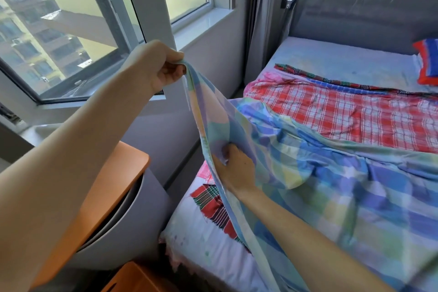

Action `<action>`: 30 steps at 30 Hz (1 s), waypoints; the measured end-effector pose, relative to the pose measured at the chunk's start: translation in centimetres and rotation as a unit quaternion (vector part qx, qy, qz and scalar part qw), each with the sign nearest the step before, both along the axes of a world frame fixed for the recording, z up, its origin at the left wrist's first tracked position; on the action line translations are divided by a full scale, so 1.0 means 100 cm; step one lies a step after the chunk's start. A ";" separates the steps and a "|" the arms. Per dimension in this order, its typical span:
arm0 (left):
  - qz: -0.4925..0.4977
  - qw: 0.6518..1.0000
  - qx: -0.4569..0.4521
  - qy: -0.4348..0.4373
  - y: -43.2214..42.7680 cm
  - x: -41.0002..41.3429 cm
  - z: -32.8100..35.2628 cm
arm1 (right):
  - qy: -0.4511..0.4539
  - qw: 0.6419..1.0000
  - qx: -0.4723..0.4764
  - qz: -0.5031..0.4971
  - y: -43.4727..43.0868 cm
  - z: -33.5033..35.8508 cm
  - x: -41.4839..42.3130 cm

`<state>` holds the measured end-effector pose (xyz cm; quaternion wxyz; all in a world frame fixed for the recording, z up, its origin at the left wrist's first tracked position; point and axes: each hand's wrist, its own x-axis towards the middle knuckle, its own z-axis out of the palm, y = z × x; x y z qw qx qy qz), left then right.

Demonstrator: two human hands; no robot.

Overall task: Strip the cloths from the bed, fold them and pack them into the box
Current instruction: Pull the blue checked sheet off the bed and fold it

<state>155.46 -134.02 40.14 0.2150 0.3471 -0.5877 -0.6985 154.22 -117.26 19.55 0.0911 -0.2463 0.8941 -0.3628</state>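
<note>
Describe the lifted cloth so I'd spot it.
On the bed by the window, the pastel cloth drapes the near end, a corner pinched by the left hand. It is blue, green and yellow; the checked cloth behind is red.

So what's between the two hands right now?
Only the pastel blue, green and yellow checked cloth: its lifted edge runs from the left hand down to the right hand, seen in the head view.
</note>
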 end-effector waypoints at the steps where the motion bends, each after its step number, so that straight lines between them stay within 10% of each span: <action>1: -0.005 1.000 -0.001 0.000 0.001 0.001 0.000 | 0.005 1.000 -0.013 0.012 -0.002 0.004 0.003; 15: 0.044 0.998 0.053 0.014 -0.034 0.008 -0.008 | 0.065 0.998 0.007 -0.020 0.047 -0.048 -0.023; 30: 0.068 0.996 0.060 0.014 -0.048 0.009 -0.003 | 0.274 0.938 -0.091 0.191 0.061 -0.061 0.009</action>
